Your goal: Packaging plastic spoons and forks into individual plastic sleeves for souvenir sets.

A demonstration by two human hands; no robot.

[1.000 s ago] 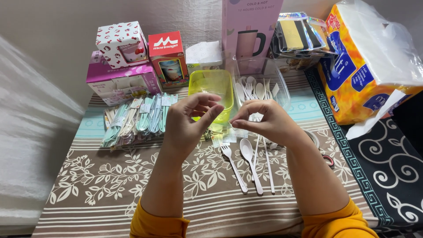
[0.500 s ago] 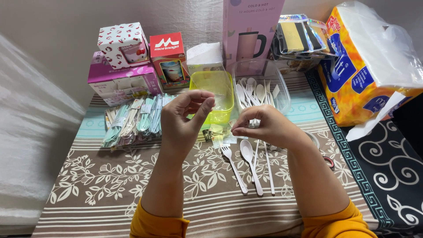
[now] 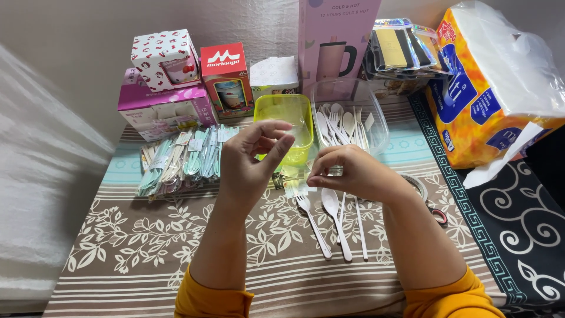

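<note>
Seen from the head camera looking down, two forearms in orange sleeves rise from the bottom edge toward the middle of the frame, over a table (image 3: pixel 118 265) covered in a brown leaf-patterned cloth. The left hand (image 3: pixel 250 168) is raised at centre, palm turned toward the viewer, its thumb and forefinger bent close together at the top as if pinching something thin; the view is too small to tell whether anything lies between them. The right hand (image 3: pixel 353 174), just right of centre, is curled knuckles up, its fingertips pressed onto a small clear wrapper (image 3: pixel 297 185) lying on the cloth between the two hands. Directly below that hand, a white plastic fork (image 3: pixel 312 221), spoon (image 3: pixel 335 218) and knife (image 3: pixel 360 227) lie side by side, handles pointing to the lower edge. Behind the hands, at upper centre, sits a yellow-green tray (image 3: pixel 288 115), and beside it to the right a clear tub (image 3: pixel 376 118) holding more white cutlery. At left of centre lies a heap of wrapped cutlery packets (image 3: pixel 176 159). Small gift boxes (image 3: pixel 168 88) line the upper left; a big orange tissue pack (image 3: pixel 488 88) fills the upper right.
</note>
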